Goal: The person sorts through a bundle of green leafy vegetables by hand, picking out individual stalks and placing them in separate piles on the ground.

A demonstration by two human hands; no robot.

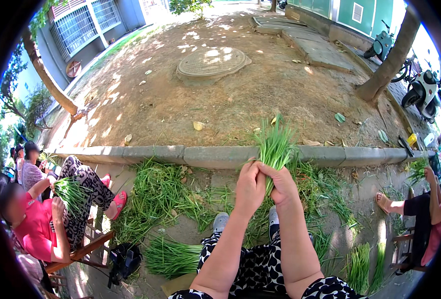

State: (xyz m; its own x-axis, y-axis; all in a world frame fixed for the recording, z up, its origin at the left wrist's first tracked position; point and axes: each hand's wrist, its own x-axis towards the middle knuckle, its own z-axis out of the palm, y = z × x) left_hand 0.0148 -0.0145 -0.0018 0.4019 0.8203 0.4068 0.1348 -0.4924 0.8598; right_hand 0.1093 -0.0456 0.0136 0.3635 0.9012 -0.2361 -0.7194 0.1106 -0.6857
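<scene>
Clearly, both hands were closed around one bunch of green chives [275, 144], held up in the air in front of the person's knees, above the pavement [200, 231] and just before the stone curb [205, 155]. The left hand [249, 188] wrapped the lower stems with its fingers pressed together, and the right hand [280, 185] gripped the same stems just beside it, touching the left one. The leaf tips fanned out above the fists. Such a bunch looks light, soft and easy to bruise, so I think it is best taken low on the stems, not on the limp tips. More loose chives [160, 197] lay scattered along the curb, and a tidy bundle [173, 258] lay near the left knee.
</scene>
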